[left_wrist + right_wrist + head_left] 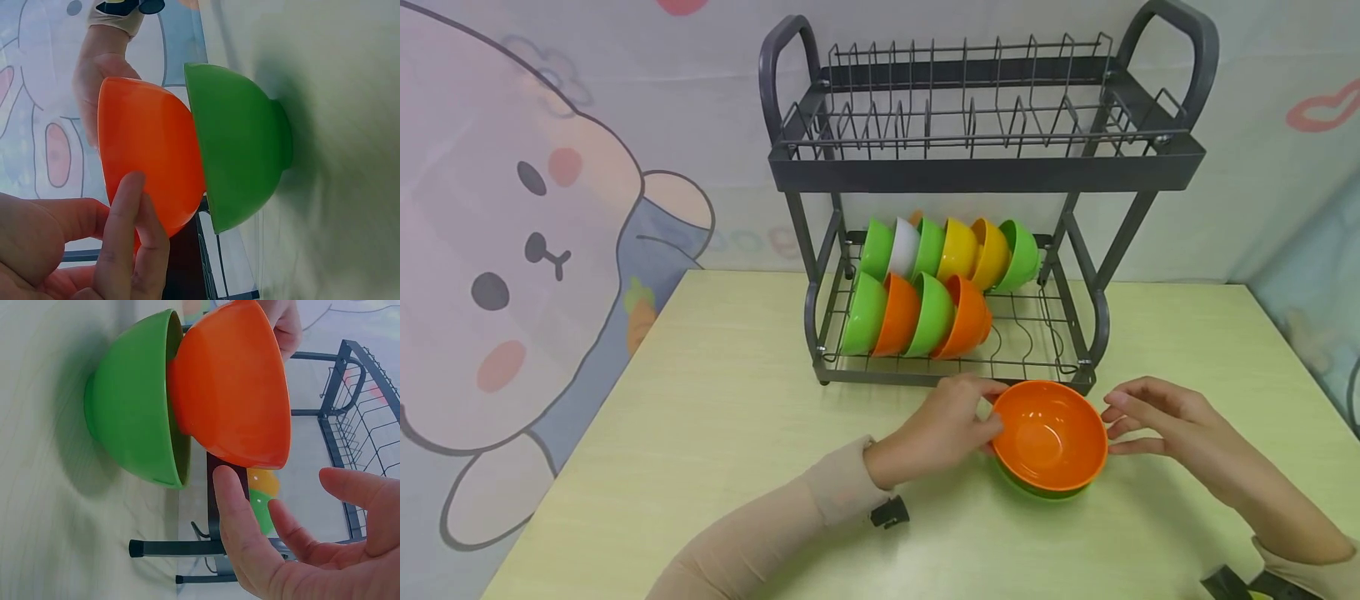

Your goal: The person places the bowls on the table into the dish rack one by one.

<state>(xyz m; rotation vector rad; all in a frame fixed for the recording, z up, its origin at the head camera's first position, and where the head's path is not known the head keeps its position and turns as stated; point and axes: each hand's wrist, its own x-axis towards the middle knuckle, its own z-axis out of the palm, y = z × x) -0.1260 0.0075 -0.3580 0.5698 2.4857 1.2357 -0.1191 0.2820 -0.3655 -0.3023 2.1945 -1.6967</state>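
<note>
An orange bowl [1051,435] is held over a green bowl [240,150], its foot at the green bowl's mouth. The green bowl stands upright on the table, mostly hidden from above. My left hand [943,429] pinches the orange bowl at its left side; in the left wrist view its fingers [122,219] lie against the outer wall. At the opposite side is my right hand [1180,437], fingers spread and loosely bent. From the right wrist, the right hand [312,550] appears beside the orange bowl [234,387], gripping nothing.
Behind the hands stands a dark two-tier dish rack [985,175]. On its lower tier, green, orange, yellow and white bowls [865,315] lean in two rows, with bare wire at the front right. The upper tier [970,117] shows only wire dividers. A pale table [737,375] extends on both sides.
</note>
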